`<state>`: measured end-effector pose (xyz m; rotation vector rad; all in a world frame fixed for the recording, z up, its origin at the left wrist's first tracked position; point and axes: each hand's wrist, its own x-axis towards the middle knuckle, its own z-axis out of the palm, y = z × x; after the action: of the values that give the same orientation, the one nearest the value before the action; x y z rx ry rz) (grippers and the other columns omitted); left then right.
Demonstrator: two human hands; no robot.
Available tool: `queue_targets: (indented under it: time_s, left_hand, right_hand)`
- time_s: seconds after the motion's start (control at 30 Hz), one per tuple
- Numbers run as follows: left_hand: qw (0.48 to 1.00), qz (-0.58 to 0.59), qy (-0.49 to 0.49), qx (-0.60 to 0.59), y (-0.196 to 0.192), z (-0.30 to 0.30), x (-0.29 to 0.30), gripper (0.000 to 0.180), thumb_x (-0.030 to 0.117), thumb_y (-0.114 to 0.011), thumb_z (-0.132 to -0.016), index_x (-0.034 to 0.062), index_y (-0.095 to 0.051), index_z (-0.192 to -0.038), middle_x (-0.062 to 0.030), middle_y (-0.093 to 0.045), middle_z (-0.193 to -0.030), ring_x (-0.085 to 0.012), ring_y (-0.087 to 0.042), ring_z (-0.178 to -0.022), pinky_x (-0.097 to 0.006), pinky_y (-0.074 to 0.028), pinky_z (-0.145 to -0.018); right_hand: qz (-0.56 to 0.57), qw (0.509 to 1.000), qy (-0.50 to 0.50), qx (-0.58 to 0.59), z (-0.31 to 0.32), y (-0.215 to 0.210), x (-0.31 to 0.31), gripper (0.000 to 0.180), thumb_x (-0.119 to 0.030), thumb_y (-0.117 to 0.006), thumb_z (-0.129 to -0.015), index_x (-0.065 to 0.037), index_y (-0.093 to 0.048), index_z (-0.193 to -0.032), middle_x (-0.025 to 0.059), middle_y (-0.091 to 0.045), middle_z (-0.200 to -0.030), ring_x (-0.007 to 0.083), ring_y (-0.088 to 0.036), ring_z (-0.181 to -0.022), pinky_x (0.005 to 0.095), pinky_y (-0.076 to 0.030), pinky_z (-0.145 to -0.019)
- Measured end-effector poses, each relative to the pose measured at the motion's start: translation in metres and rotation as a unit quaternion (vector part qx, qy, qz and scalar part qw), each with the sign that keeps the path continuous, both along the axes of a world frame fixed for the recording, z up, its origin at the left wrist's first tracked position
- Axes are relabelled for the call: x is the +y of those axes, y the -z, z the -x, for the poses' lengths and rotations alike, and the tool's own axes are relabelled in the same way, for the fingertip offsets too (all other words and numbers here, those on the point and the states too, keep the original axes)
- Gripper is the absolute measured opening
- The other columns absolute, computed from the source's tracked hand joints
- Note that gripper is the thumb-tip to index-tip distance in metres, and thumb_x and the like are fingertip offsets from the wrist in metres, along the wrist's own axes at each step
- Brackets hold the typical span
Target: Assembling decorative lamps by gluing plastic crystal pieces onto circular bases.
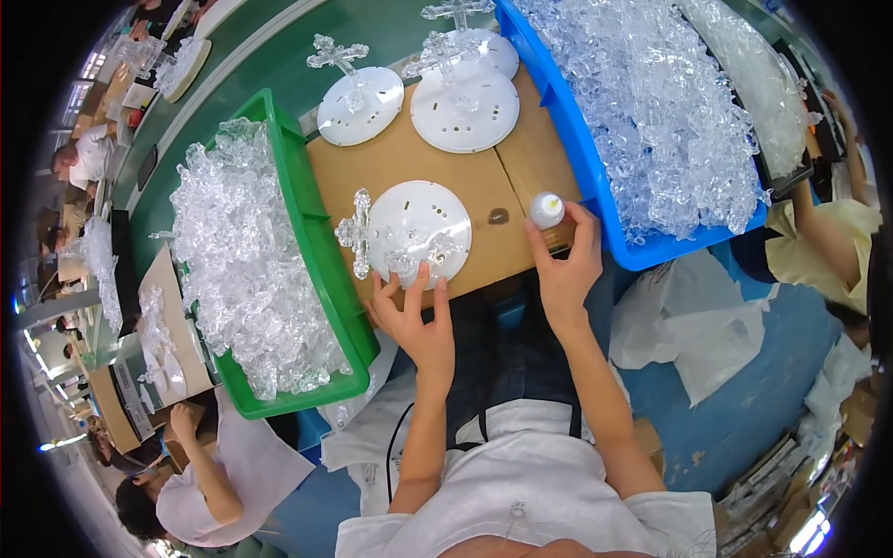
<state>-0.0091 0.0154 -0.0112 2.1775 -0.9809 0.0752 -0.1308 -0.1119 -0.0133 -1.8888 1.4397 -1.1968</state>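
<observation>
On the cardboard (521, 167) before me lies a round white disc (409, 209) with small holes and slots. My left hand (414, 321) is at its near edge, fingertips bent onto a clear plastic piece (405, 259) lying across the disc. Its exact grip is partly hidden by the fingers. A clear cross-shaped plastic part (353, 234) touches or overlaps the disc's left edge. Between thumb and forefinger, my right hand (569, 270) holds a small white bottle (547, 210) with a yellow tip, over the cardboard's right side.
A green crate (288, 214) on the left and a blue crate (595, 186) on the right are heaped with clear plastic pieces. Farther back stand several white discs (361, 107) bearing clear crosses. A dark spot (499, 216) marks the cardboard. Another person (219, 484) sits at lower left.
</observation>
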Motion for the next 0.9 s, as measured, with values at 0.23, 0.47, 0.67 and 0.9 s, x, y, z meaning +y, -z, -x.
queue_targets:
  time_s: [0.23, 0.47, 0.67, 0.9]
  left_hand:
    - [0.996, 0.063, -0.041, 0.046, 0.0, 0.002, -0.006, 0.029, 0.011, -0.076, -0.075, 0.0132, -0.07, -0.103, -0.0133, -0.049, -0.108, -0.0358, -0.046, -0.117, -0.048, -0.034, -0.099]
    - [0.999, 0.026, -0.039, -0.002, 0.003, 0.003, -0.008, 0.035, 0.009, -0.074, -0.078, 0.0128, -0.068, -0.112, -0.0114, -0.046, -0.105, -0.0345, -0.047, -0.118, -0.043, -0.038, -0.096]
    - [0.999, 0.014, -0.035, -0.016, 0.005, 0.0, -0.006, 0.035, 0.009, -0.074, -0.078, 0.0139, -0.069, -0.112, -0.0118, -0.046, -0.105, -0.0341, -0.047, -0.116, -0.042, -0.039, -0.095]
    - [0.999, 0.007, -0.034, -0.022, 0.004, 0.001, -0.006, 0.035, 0.01, -0.073, -0.079, 0.0147, -0.068, -0.113, -0.0123, -0.047, -0.105, -0.0336, -0.047, -0.116, -0.042, -0.039, -0.095]
  right_hand:
    - [-0.103, 0.976, -0.181, -0.069, 0.026, -0.026, 0.041, 0.041, -0.011, -0.078, -0.067, -0.001, -0.057, -0.101, 0.01, -0.063, -0.091, 0.0173, -0.062, -0.078, 0.0275, -0.05, -0.071]
    - [-0.171, 0.952, -0.251, -0.024, 0.026, -0.013, 0.061, 0.041, -0.013, -0.076, -0.066, -0.003, -0.058, -0.101, 0.0088, -0.064, -0.087, 0.0194, -0.064, -0.07, 0.0288, -0.052, -0.062]
    - [-0.154, 0.952, -0.264, 0.0, 0.019, -0.017, 0.058, 0.038, -0.011, -0.074, -0.063, -0.003, -0.059, -0.098, 0.0089, -0.062, -0.083, 0.0233, -0.064, -0.071, 0.0307, -0.052, -0.063]
    - [-0.151, 0.952, -0.266, 0.013, 0.016, -0.018, 0.056, 0.037, -0.01, -0.073, -0.063, -0.003, -0.058, -0.096, 0.0091, -0.06, -0.082, 0.0248, -0.063, -0.07, 0.0312, -0.051, -0.063]
